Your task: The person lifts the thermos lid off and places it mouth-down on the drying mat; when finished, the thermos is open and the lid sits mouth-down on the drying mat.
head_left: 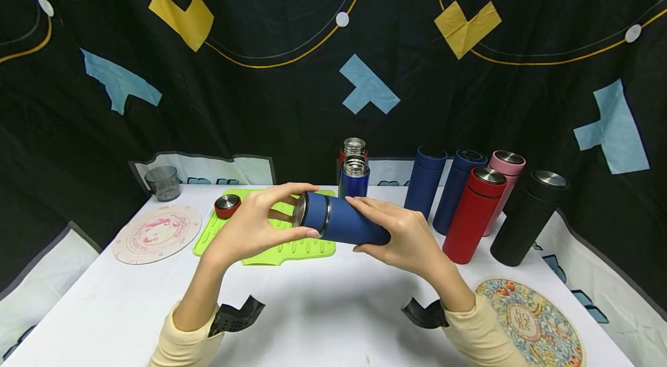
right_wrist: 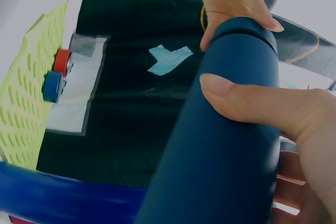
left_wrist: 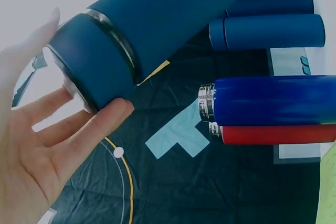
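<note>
A black cloth (head_left: 292,101) hangs as the backdrop, carrying yellow and pale blue pieces of tape. Before it spreads the white worktop (head_left: 312,309). On this lies a bright green mat (head_left: 307,248), partly hidden by the person's left hand (head_left: 255,219); a round floral mat (head_left: 552,309) lies at the right, partly behind the right sleeve, and a paler round mat (head_left: 130,234) with a pink print at the left. On the right side of the worktop a group of capped bottles stands upright: a black bottle (head_left: 518,234), a red bottle (head_left: 471,219), a pink bottle (head_left: 508,164) behind the red one, and two navy bottles (head_left: 429,182). The blue bottle (head_left: 354,222) is in the air above the worktop, between the two hands, tipped well over with its lid end toward the left. The left grip is clamped on that lid end, thumb on one side and fingers on the other; the right hand (head_left: 398,228) has its grip closed around the body, thumb laid across it. Farther back, a shiny blue bottle (head_left: 354,183) stands uncapped. A dark see-through cup (head_left: 165,183) sits at the far left; smaller again are a red cap (head_left: 226,210) and, in the right wrist view, a blue cap (right_wrist: 52,86), both by the green mat.
</note>
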The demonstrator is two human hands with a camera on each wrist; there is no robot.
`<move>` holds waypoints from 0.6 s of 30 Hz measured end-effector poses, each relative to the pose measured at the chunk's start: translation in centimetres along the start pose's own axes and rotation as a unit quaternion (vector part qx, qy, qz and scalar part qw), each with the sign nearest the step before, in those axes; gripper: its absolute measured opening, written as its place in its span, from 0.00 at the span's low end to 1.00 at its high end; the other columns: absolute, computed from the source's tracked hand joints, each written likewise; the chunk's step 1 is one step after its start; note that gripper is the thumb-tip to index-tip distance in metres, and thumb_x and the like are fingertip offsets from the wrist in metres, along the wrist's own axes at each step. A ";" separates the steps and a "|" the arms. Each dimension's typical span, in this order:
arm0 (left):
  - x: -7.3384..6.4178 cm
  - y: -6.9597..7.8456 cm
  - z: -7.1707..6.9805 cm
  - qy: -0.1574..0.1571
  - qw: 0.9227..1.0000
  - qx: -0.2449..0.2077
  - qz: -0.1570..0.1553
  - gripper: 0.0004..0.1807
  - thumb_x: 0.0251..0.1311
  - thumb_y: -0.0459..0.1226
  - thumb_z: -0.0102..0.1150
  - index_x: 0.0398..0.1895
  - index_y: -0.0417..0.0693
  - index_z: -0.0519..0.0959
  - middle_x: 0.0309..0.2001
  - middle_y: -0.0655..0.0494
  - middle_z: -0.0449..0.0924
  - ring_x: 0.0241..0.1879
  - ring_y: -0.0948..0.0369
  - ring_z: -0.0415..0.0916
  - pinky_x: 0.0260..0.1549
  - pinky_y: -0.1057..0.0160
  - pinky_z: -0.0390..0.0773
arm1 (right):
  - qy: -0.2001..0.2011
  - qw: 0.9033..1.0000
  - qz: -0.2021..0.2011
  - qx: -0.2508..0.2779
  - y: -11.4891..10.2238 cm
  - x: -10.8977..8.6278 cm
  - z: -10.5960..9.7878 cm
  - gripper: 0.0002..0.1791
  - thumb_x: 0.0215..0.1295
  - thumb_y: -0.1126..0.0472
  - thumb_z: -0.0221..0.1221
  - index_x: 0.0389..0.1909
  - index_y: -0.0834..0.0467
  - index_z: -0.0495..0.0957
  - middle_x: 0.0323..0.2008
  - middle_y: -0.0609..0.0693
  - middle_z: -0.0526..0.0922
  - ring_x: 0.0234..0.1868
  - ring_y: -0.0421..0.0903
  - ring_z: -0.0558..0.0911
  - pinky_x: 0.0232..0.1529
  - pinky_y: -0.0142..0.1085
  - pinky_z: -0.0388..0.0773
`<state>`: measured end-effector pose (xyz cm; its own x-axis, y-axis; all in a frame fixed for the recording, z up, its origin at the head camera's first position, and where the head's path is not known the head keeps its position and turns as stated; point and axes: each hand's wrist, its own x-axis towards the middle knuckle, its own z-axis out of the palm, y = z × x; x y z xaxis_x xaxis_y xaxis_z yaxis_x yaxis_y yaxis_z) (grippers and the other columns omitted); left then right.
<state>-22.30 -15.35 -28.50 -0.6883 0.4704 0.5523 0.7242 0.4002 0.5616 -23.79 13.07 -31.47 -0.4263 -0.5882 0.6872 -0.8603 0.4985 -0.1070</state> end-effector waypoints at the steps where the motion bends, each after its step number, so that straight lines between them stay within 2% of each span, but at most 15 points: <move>1: 0.0 0.0 0.0 0.002 1.000 -0.002 -0.008 0.36 0.46 0.46 0.76 0.61 0.55 0.74 0.52 0.60 0.79 0.44 0.61 0.79 0.38 0.64 0.83 | 0.004 1.000 -0.004 -0.012 -0.1 0.0 0.0 0.46 0.40 0.53 0.79 0.65 0.53 0.72 0.56 0.53 0.79 0.54 0.52 0.81 0.48 0.47 0.80; 3: 0.0 0.1 0.0 -0.002 1.000 -0.002 -0.012 0.36 0.46 0.46 0.76 0.61 0.56 0.74 0.53 0.60 0.79 0.45 0.61 0.78 0.38 0.64 0.82 | 0.006 1.000 -0.007 -0.023 -0.2 0.1 -0.1 0.46 0.39 0.53 0.79 0.65 0.53 0.72 0.56 0.53 0.79 0.54 0.53 0.81 0.48 0.47 0.80; 5: 0.0 0.1 0.0 -0.011 1.000 -0.001 -0.002 0.36 0.46 0.46 0.76 0.62 0.56 0.74 0.55 0.61 0.78 0.48 0.60 0.77 0.41 0.63 0.82 | 0.003 1.000 -0.006 -0.015 -0.2 0.0 -0.1 0.46 0.39 0.53 0.79 0.64 0.53 0.72 0.56 0.53 0.80 0.53 0.52 0.81 0.48 0.48 0.80; 9: 0.0 0.1 -0.2 -0.036 0.999 -0.006 0.036 0.38 0.44 0.44 0.78 0.62 0.57 0.74 0.59 0.62 0.75 0.55 0.60 0.74 0.45 0.61 0.81 | -0.020 0.999 0.005 0.043 0.1 -0.1 -0.3 0.46 0.39 0.54 0.79 0.64 0.53 0.73 0.55 0.52 0.80 0.53 0.51 0.81 0.49 0.47 0.80; 14: -0.1 0.1 -0.3 -0.061 0.996 -0.011 0.066 0.37 0.41 0.40 0.79 0.60 0.57 0.75 0.60 0.60 0.74 0.59 0.59 0.70 0.48 0.57 0.79 | -0.071 0.987 0.043 0.140 0.7 -0.2 -0.6 0.44 0.42 0.53 0.78 0.65 0.51 0.72 0.53 0.50 0.81 0.49 0.49 0.82 0.47 0.43 0.81; 18: -0.1 0.1 -0.3 -0.066 0.995 -0.007 0.074 0.36 0.42 0.39 0.78 0.59 0.56 0.76 0.60 0.60 0.74 0.60 0.59 0.70 0.49 0.56 0.79 | -0.095 0.979 0.071 0.168 1.1 -0.3 -0.7 0.44 0.44 0.51 0.77 0.65 0.50 0.72 0.52 0.49 0.82 0.47 0.48 0.83 0.45 0.39 0.81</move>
<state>-22.18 -15.63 -28.33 -0.5611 0.6237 0.5443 0.8163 0.3077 0.4889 -24.40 14.27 -31.27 -0.5656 -0.6519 0.5052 -0.8180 0.3657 -0.4439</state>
